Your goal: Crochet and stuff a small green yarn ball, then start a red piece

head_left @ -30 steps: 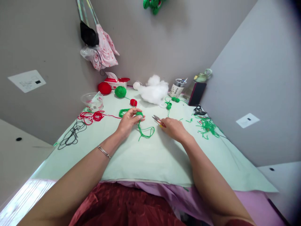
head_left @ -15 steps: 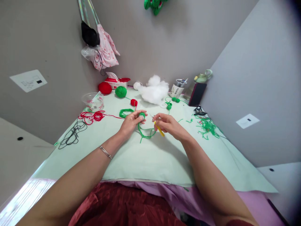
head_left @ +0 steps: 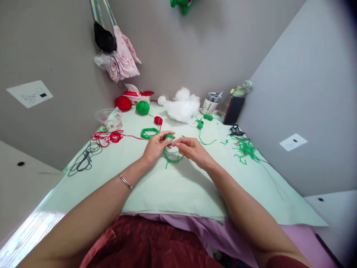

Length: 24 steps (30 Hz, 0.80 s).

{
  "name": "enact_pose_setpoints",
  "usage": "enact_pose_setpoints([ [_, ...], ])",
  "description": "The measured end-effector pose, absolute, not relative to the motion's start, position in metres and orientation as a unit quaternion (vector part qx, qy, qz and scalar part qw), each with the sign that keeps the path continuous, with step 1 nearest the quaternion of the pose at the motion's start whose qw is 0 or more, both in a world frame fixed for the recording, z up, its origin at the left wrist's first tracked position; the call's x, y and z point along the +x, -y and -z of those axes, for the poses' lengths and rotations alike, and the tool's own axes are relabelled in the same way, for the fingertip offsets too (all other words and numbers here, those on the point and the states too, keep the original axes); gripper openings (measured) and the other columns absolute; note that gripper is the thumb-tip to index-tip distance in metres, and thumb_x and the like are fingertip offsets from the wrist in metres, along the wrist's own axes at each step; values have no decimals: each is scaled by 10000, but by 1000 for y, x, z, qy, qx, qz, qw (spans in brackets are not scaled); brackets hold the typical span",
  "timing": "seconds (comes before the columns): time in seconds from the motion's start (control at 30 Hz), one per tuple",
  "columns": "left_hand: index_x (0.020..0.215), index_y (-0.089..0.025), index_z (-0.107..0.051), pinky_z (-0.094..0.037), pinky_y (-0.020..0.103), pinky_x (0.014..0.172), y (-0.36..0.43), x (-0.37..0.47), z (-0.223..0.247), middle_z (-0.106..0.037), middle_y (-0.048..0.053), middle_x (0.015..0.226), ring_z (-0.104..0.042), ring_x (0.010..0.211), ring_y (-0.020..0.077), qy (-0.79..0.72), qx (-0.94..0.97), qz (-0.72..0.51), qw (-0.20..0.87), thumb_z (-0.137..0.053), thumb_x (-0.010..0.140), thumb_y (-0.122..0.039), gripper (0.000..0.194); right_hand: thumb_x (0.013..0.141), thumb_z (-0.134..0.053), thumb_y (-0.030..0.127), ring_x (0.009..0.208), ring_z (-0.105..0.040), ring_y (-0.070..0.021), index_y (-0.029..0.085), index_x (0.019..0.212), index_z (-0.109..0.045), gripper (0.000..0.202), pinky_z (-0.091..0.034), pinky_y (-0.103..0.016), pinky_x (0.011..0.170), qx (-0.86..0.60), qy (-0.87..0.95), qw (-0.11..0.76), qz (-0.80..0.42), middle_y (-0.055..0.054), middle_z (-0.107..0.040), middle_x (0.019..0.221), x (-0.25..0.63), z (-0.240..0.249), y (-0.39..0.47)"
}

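Near the middle of the table, my left hand (head_left: 157, 146) is closed on a small green crocheted piece (head_left: 169, 137), with something pale showing at its lower side. My right hand (head_left: 192, 149) pinches a crochet hook (head_left: 187, 156) with a yellow handle. The hook's thin tip reaches to the piece between the hands. Most of the handle is hidden behind my right fingers. Loose green yarn (head_left: 174, 161) hangs in a loop beneath both hands. Behind my left hand lie a coil of green yarn (head_left: 149, 133) and a small red yarn ball (head_left: 158, 120).
White stuffing (head_left: 182, 107) is at the back of the table (head_left: 167, 190). To the left are red yarn (head_left: 111, 137), black cord (head_left: 86, 160) and a clear bowl (head_left: 110, 121). A phone (head_left: 234, 110), a pen holder (head_left: 209, 105) and green scraps (head_left: 247, 149) are on the right.
My right hand has moved left, bringing the hook's tip to the green piece; its yellow handle is now mostly covered. My left hand has barely moved. The view has shifted slightly.
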<state>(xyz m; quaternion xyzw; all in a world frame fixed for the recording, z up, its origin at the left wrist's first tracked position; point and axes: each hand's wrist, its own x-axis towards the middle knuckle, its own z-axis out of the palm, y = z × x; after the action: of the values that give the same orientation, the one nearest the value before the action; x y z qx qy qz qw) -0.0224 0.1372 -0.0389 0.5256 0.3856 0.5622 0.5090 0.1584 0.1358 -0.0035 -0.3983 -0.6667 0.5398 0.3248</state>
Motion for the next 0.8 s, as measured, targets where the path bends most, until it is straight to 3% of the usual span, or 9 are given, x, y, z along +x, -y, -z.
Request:
enact_pose_setpoints([
  [0.37,1085,-184,-747,-527,277,752,-133,-17,42,-715,1,808,-650,708,145,-414,534,-582,452,-709,817,-227,274,820,-631,371,464,-155,-69,182,817,-620,189,-126,-247,467,-387,571,320,-650,121,-293,499,147,5,-133],
  [0.47,1092,-189,-750,-522,279,753,-132,-16,44,-697,-8,752,-644,707,152,-418,540,-585,438,-694,829,-211,270,846,-586,359,456,-187,-75,179,820,-632,188,-151,-248,464,-374,560,322,-665,105,-341,496,146,6,-132],
  [0.63,1080,-192,-755,-513,291,832,-133,-15,48,-745,45,1014,-662,832,172,-425,545,-590,417,-705,825,-214,260,869,-572,369,462,-299,-92,176,811,-625,208,-207,-256,470,-357,547,327,-683,60,-458,511,143,9,-132],
  [0.8,1089,-201,-739,-506,306,843,-133,-14,48,-697,4,777,-648,783,186,-427,558,-581,411,-651,871,-216,236,850,-615,424,472,-272,-85,182,813,-589,247,-203,-249,480,-348,539,341,-687,81,-377,537,140,13,-135],
])
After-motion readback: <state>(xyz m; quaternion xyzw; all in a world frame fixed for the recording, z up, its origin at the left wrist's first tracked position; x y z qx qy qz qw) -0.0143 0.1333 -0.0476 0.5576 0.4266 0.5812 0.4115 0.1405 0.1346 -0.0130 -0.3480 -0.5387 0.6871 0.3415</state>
